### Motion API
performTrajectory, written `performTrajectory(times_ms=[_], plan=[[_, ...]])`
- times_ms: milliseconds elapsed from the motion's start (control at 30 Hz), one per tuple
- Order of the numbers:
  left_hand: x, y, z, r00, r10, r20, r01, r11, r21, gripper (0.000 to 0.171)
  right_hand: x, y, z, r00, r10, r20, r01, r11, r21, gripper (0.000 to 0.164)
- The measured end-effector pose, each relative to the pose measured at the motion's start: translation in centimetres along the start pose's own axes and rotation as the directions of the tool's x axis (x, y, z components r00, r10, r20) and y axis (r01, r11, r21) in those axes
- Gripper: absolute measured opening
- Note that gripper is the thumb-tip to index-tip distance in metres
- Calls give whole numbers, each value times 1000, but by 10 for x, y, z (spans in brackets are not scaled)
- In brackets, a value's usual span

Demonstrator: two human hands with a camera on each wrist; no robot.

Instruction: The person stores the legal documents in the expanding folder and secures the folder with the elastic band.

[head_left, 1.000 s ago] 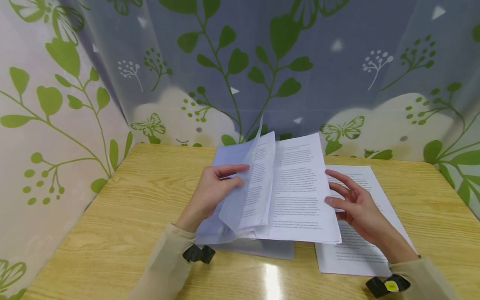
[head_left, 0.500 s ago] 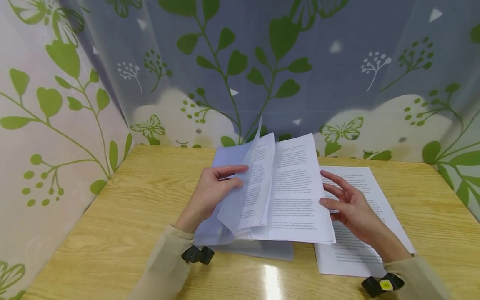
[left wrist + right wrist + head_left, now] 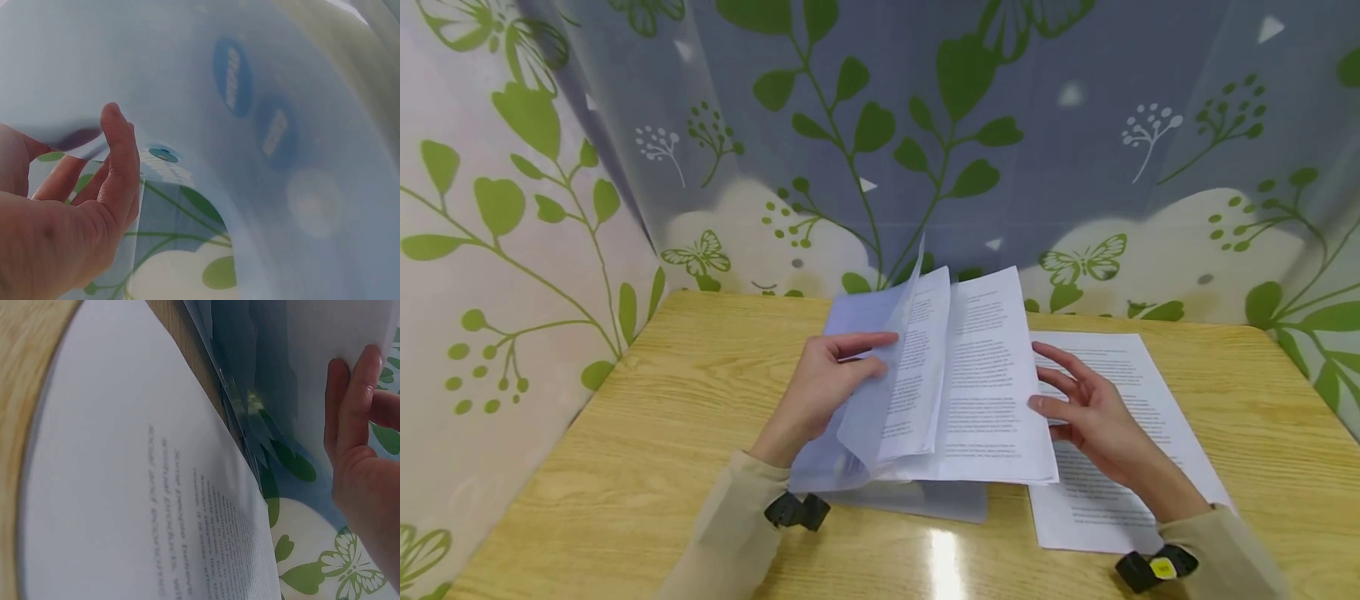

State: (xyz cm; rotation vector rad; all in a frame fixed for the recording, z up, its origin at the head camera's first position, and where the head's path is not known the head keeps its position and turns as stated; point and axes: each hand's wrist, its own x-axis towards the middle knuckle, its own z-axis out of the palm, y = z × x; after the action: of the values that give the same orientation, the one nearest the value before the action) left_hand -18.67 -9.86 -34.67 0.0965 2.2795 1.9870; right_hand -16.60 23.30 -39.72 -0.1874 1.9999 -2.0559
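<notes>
A translucent bluish folder (image 3: pixel 859 310) with clear pockets lies open at the table's middle. My left hand (image 3: pixel 826 382) pinches its raised translucent leaf between thumb and fingers; printed pages show through it. From the right, my right hand (image 3: pixel 1093 421) holds the outer edge of printed sheets (image 3: pixel 988 379), thumb in front and fingers behind. Their left part lies behind the folder's raised pages, so their left edge is hidden. In the left wrist view the translucent leaf (image 3: pixel 187 69) curves past the hand. The right wrist view shows the fingers (image 3: pixel 357 400) against the back of the sheets.
A second stack of printed paper (image 3: pixel 1112 508) lies flat under my right hand, right of the folder. The wooden table (image 3: pixel 662 417) meets a leaf-patterned curtain (image 3: pixel 737 150) at the back and left.
My right hand has moved left with the printed sheets, whose right edge now sits closer to the folder. More of the lower paper stack shows. The left hand stays about where it was.
</notes>
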Motion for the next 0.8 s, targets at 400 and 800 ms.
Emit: performTrajectory(times_ms=[400,800], plan=[[1,0,0,1000,-18,-4,18,1000,-7,38,4,-1,6,999,17,-28,-18,1000,-21,75],[1,0,0,1000,-13,-6,13,1000,-6,38,6,-1,12,999,23,-26,-25,999,-40,75]])
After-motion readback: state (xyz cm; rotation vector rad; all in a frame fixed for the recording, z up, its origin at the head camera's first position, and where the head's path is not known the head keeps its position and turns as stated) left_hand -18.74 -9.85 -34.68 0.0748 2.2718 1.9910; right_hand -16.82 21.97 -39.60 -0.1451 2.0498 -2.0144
